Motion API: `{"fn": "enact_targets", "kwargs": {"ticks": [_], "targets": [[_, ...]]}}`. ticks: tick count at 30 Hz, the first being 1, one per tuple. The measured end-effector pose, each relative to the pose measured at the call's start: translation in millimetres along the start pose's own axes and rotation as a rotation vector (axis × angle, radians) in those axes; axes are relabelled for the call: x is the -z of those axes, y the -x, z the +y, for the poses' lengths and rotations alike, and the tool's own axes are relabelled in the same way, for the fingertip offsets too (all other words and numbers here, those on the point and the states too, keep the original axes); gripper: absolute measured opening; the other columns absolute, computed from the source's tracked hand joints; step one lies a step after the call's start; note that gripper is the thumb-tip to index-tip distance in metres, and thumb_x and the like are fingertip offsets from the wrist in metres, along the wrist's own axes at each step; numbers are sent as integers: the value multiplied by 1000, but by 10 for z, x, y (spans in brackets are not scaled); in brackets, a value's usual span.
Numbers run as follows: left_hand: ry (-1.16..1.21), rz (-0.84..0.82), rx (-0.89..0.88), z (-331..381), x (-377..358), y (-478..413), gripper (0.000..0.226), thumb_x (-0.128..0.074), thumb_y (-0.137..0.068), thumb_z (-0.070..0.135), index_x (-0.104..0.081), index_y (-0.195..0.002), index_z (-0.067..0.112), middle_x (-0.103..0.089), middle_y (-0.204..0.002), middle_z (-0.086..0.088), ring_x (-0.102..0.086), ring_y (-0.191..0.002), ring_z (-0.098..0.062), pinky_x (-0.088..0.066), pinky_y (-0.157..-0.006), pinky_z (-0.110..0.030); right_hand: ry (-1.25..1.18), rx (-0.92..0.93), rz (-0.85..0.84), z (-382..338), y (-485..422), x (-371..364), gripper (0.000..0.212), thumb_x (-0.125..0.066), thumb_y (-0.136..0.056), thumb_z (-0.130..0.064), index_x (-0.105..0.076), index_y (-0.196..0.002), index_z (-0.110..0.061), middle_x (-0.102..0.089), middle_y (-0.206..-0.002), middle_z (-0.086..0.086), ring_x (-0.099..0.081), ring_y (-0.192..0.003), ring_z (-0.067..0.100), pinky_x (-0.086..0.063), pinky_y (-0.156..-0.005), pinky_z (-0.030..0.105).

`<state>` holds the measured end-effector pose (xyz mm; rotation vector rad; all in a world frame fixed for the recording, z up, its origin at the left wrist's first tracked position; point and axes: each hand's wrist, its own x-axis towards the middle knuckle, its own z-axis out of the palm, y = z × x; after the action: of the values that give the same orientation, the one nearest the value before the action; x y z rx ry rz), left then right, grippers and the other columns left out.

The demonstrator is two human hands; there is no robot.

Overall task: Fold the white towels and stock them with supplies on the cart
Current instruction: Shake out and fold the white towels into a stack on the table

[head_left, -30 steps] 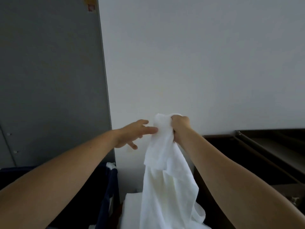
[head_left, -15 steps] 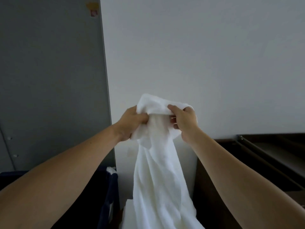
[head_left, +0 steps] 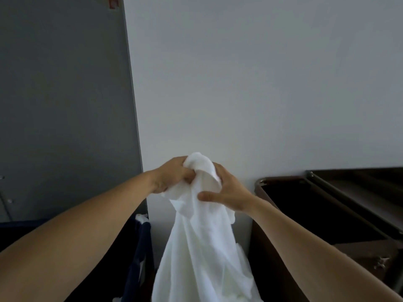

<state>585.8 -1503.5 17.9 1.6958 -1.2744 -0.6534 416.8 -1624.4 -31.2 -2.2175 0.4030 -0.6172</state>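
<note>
Fingers (head_left: 186,172) of my left hand (head_left: 170,177) are curled tight into the bunched top of the white towel (head_left: 202,247), the back of the hand turned towards me and the fingertips sunk into the cloth; my right hand (head_left: 231,192) grips the same bunch from the other side, its thumb laid flat across the front of the fabric and its other fingers wrapped round behind, where I cannot see them fully; both hands sit close together at arm's length with only the knot of cloth between them, and a rounded lump of it rises just above both; from that grip the towel hangs down in long loose folds, widening as it falls, and its lower end runs out of the bottom of the view, so I cannot tell what it rests on; it hangs in front of the pale wall (head_left: 250,83), between a navy fabric hamper (head_left: 142,243) on my left and a dark brown cart (head_left: 283,179) on my right; a scrap of white cloth (head_left: 140,217) shows at the hamper's top edge; the cart has a rounded metal corner and a small metal fitting (head_left: 381,262) low on its side; a grey door (head_left: 65,105) stands left of the wall, with a small sticker (head_left: 113,1) at its top edge.
</note>
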Motion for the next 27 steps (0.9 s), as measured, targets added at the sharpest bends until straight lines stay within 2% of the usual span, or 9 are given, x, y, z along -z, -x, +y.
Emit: {"fn": "enact_targets", "kwargs": {"ticks": [5,7,9,12,14,15,17,21,27], "targets": [[-411,67,102,-256,84,9,38,-72,-84,27,-51,-115,25,-59,-116,1,-60,-98,-14,-53,-82,-31,138,-77,375,-39,-176,118,12,-63,-88,-14,-72,-89,-22,-66,-77,-6,-62,-79,19,-48,-69,31],[-266,-13,139,-361,-7,114,57,-76,-83,31,-45,-130,28,-59,-123,-1,-62,-105,-16,-53,-92,-34,146,-175,360,-108,-247,163,28,-60,-87,-19,-55,-60,-20,-53,-58,-6,-51,-61,20,-39,-54,30],[-182,-152,108,-321,-183,209,79,-82,-74,48,-36,-137,38,-59,-128,8,-61,-113,-11,-52,-96,-32,225,-195,312,-195,-313,130,39,-61,-85,-25,-45,-51,-16,-45,-50,-6,-43,-52,17,-32,-49,29],[-324,-90,-57,-172,-408,166,61,-74,-79,48,-52,-133,32,-64,-122,13,-61,-111,-9,-49,-92,-26,294,-110,275,-310,-383,47,40,-63,-88,-30,-50,-52,-18,-52,-56,-3,-49,-57,16,-35,-51,29],[-532,103,-86,-44,-346,117,19,-62,-90,27,-65,-105,15,-67,-100,0,-62,-95,-21,-47,-77,-29,333,-80,263,-341,-411,77,35,-64,-89,-30,-57,-56,-22,-60,-65,-1,-55,-68,19,-41,-57,30],[-568,194,-73,-24,-262,99,12,-56,-92,19,-62,-89,9,-63,-88,-4,-59,-86,-25,-43,-68,-31,355,-91,268,-325,-414,118,29,-64,-91,-31,-63,-63,-23,-65,-72,0,-58,-74,21,-44,-62,31],[-513,238,-52,-38,-45,87,21,-50,-96,14,-60,-83,1,-58,-80,-8,-55,-78,-28,-40,-61,-32,381,-154,297,-216,-374,235,20,-63,-93,-31,-72,-79,-22,-68,-81,2,-61,-84,25,-46,-67,32],[-467,215,-39,-110,225,117,28,-48,-103,21,-68,-100,1,-68,-99,-11,-65,-88,-29,-56,-69,-33,355,-267,313,136,-225,391,16,-63,-94,-28,-75,-87,-19,-71,-83,5,-64,-84,29,-52,-72,37],[-230,737,-106,102,425,-137,23,-43,-98,14,-65,-95,18,-58,-83,6,-54,-79,-19,-36,-55,-21,310,-485,262,612,-55,318,17,-59,-95,-21,-69,-84,-11,-69,-88,11,-66,-88,32,-50,-74,35]]}}
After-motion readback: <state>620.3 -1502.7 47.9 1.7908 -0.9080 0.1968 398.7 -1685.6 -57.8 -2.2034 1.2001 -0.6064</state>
